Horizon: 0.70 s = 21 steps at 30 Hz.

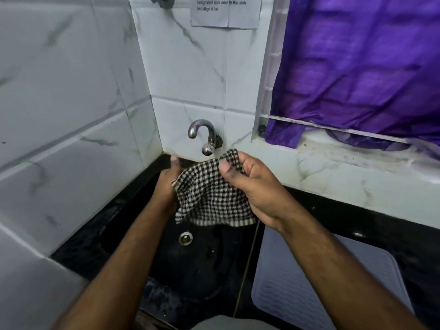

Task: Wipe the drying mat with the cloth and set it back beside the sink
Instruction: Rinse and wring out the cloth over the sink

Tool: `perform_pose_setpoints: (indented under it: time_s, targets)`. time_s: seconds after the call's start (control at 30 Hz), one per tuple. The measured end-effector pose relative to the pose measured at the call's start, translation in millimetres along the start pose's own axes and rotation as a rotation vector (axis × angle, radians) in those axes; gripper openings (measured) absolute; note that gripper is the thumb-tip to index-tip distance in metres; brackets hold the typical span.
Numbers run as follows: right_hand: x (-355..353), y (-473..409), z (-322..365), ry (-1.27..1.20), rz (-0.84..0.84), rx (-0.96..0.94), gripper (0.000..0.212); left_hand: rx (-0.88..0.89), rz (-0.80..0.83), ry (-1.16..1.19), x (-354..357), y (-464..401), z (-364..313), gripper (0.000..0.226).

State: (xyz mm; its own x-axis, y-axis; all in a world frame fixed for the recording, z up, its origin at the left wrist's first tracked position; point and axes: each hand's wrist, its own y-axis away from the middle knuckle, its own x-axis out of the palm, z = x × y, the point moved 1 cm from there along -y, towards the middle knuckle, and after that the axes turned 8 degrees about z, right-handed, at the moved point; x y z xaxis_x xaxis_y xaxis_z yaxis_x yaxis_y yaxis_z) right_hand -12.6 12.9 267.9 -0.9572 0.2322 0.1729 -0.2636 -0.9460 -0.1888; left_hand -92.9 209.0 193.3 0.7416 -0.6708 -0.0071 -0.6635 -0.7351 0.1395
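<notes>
Hands: left [167,184], right [247,186] grip cloth [209,198] | over sink [202,258]

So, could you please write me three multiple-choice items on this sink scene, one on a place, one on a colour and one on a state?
1. Where does the drying mat lie?
A. inside the sink
B. on the counter to the right of the sink
C. on the window ledge

2. What colours is the cloth?
A. black and white check
B. plain purple
C. plain grey

3. How is the cloth held?
A. it lies loose on the mat
B. by the right hand only
C. by both hands, over the sink

Answers:
1 B: the pale ribbed mat lies flat on the dark counter, right of the sink.
2 A: small dark and light squares cover it.
3 C: the left hand and the right hand both grip it above the basin, below the tap.
</notes>
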Motion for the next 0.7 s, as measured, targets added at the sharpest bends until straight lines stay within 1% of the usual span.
perform_pose_setpoints:
  time_s: [0.03, 0.07, 0.1, 0.13, 0.17, 0.27, 0.3, 0.33, 0.4, 0.47, 0.53, 0.6, 0.63, 0.7]
  targets:
    - [-2, -5, 5, -0.017, -0.041, -0.020, 0.021, -0.079, 0.022, 0.086, 2, 8, 6, 0.061]
    - [-4, -9, 9, -0.038, -0.070, -0.039, 0.021, -0.138, 0.096, 0.124, 5, 16, 9, 0.067]
    - [-5, -13, 14, -0.054, -0.078, -0.057, 0.017, -0.167, 0.203, 0.098, 11, 26, 7, 0.080]
    - [-5, -15, 19, -0.063, -0.073, -0.075, 0.011, -0.163, 0.285, 0.068, 16, 35, 2, 0.092]
    - [-6, -17, 24, -0.066, -0.069, -0.091, 0.009, -0.121, 0.326, 0.082, 20, 42, -6, 0.100]
    - [-4, -20, 33, -0.082, -0.069, -0.137, 0.014, 0.114, 0.329, 0.277, 27, 56, -37, 0.104]
    - [-4, -21, 35, -0.081, -0.077, -0.151, 0.015, 0.142, 0.336, 0.268, 27, 60, -47, 0.107]
    - [-4, -21, 37, -0.081, -0.083, -0.158, 0.017, 0.140, 0.346, 0.220, 27, 62, -56, 0.112]
    - [-5, -19, 40, -0.082, -0.084, -0.162, 0.019, 0.081, 0.380, 0.124, 26, 64, -66, 0.121]
    - [-6, -16, 42, -0.078, -0.056, -0.149, 0.021, 0.044, 0.449, 0.109, 26, 69, -77, 0.125]
    - [-6, -12, 43, -0.037, -0.030, -0.138, 0.024, 0.021, 0.501, 0.191, 29, 73, -85, 0.123]
    - [-5, -7, 44, 0.078, -0.029, -0.150, 0.025, -0.014, 0.578, 0.293, 33, 76, -89, 0.115]
    - [-4, -5, 44, 0.133, -0.030, -0.161, 0.025, -0.011, 0.615, 0.318, 35, 79, -90, 0.106]
    - [-5, 0, 46, 0.207, -0.029, -0.186, 0.024, 0.006, 0.656, 0.309, 41, 85, -91, 0.080]
